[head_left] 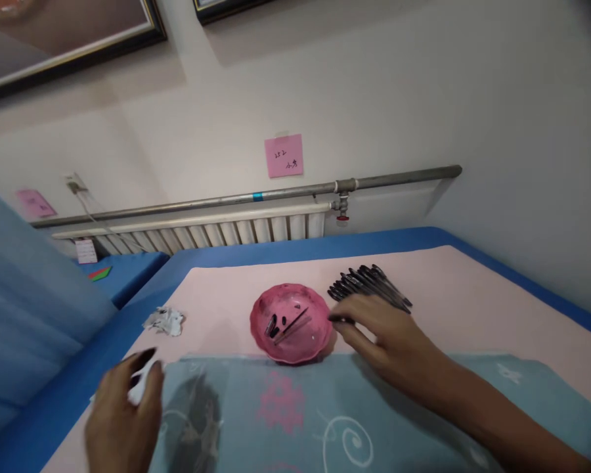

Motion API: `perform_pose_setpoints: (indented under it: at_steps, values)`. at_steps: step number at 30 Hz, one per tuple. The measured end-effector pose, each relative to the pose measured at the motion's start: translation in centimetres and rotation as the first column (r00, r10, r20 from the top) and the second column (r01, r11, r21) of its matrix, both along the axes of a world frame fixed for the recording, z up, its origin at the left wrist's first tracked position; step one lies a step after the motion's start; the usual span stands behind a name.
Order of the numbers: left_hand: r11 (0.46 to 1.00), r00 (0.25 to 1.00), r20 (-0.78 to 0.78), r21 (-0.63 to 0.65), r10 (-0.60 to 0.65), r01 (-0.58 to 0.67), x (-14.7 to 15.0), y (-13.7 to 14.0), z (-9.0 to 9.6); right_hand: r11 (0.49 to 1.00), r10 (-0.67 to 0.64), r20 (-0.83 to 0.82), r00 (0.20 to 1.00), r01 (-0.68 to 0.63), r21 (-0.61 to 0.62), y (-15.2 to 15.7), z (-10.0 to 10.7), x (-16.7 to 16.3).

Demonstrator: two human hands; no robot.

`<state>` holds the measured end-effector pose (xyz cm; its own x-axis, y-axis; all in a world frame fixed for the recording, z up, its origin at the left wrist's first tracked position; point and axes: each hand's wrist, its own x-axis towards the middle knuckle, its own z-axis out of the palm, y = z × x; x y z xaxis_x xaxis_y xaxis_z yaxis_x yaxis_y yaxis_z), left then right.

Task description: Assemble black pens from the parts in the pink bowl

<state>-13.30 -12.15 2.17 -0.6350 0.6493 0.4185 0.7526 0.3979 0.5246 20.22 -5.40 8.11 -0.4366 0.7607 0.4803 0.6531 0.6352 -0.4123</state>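
Observation:
A pink scalloped bowl (pixel 295 358) stands on the table, holding a thin dark refill (pixel 291 326) and several small black pen parts (pixel 272 324). At its right rim is my right hand (pixel 381 332), thumb and fingers pinched together; a dark spot shows at the fingertips, too unclear to name. Just behind that hand lies a row of black pens (pixel 367 284), side by side. My left hand (pixel 125 407) hovers at the lower left, thumb and fingers apart, slightly blurred. Something white shows behind its fingers, partly hidden.
Crumpled paper (pixel 165 320) lies left of the bowl. A pale pink sheet (pixel 226 289) and a blue-green patterned cloth (pixel 246 407) cover the blue table (pixel 295 251). Behind are a radiator (pixel 256 230) and a pipe (pixel 398 177); a blue curtain (pixel 24 309) hangs at left.

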Motion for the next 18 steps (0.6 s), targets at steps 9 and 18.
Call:
perform_pose_setpoints:
  at_steps: [9, 18]
  values:
    - [0.695, 0.833, 0.002, -0.55, -0.553, 0.463, 11.0, 12.5, 0.7, 0.971, 0.132, 0.46, 0.878, -0.021, -0.238, 9.6, -2.3, -4.4]
    - [0.588, 0.808, -0.109, -0.742, -0.578, 0.321, 13.6, 14.0, -1.6, 0.947, 0.15, 0.431, 0.89, -0.005, -0.321, 12.2, -3.6, -2.4]
